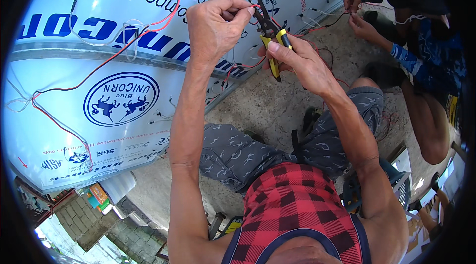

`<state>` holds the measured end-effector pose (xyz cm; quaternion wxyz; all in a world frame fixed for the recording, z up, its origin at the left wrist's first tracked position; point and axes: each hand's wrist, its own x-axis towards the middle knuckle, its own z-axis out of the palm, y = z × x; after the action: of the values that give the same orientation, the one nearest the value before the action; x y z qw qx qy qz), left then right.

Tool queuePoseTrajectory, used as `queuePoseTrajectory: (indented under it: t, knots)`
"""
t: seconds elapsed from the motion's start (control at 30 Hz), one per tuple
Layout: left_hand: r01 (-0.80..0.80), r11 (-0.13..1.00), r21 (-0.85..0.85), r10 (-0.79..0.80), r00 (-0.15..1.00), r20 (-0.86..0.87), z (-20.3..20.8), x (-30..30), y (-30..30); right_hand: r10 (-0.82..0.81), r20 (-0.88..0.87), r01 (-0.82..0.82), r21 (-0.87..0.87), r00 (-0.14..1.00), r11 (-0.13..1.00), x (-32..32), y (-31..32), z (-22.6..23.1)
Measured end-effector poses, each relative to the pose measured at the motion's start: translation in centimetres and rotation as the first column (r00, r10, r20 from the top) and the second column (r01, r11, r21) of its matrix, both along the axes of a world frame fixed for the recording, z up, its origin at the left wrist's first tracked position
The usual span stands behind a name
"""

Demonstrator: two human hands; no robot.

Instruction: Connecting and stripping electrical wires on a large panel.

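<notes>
My left hand (215,28) is raised over the white panel, thumb and forefinger pinched on the end of a red wire. That wire end meets the dark jaws of wire strippers (268,27) with yellow and black handles. Wrapped round those handles is my right hand (303,63), its thumb lying along the near one. How far the jaws are closed on the wire is hard to see. A pair of red and black wires (171,17) loops across the panel to the left of my hands.
White panels (208,78) with blue print lie ahead and to the left, with thin pale wires (74,3) on them. At the upper right, another person's hands (368,31) hold a dark wire. More red wires (389,120) trail over the concrete floor (258,100). A chair (354,192) stands behind my right side.
</notes>
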<state>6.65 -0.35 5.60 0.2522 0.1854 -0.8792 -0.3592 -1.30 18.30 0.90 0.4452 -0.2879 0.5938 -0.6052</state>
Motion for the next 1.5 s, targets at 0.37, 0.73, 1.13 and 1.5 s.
queuePoseTrajectory:
  t: [0.37,0.73,1.13,1.5]
  knots:
    - [0.022,0.992,-0.125,-0.024,1.0,-0.019,-0.3,-0.3,0.3,-0.027,-0.14,0.035,0.052,0.99,0.998,0.4,0.1,0.0]
    - [0.047,0.986,-0.159,-0.051,0.999,-0.016,-0.4,-0.8,0.1,-0.06,-0.329,0.094,0.09,0.942,0.992,0.2,-0.2,0.3]
    - [0.215,0.976,-0.021,-0.203,0.946,0.254,2.4,-2.3,-1.1,-0.107,-0.557,0.178,0.074,0.823,0.981,-0.5,0.4,1.2]
    - [0.28,0.929,0.244,-0.287,0.958,-0.007,0.2,-2.5,-1.8,-0.061,0.154,0.078,-0.102,0.986,0.992,-1.1,0.9,1.4]
